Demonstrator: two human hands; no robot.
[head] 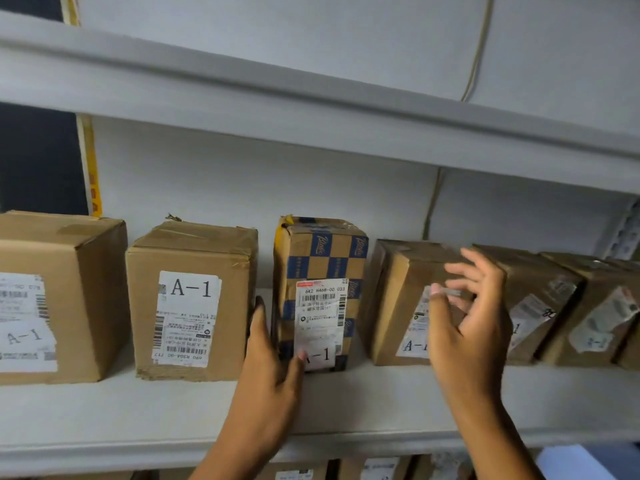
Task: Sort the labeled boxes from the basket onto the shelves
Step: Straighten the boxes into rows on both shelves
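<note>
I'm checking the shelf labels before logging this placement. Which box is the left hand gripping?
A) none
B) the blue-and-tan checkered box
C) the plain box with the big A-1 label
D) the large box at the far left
B: the left hand holds the lower left edge of the checkered box, thumb on its A-1 label; the right hand hovers open.

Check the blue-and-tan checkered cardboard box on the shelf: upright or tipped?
Upright. The blue-and-tan checkered cardboard box stands on its short end on the white shelf, label text level, "A-1" at the bottom. The left hand grips its lower left side.
</note>
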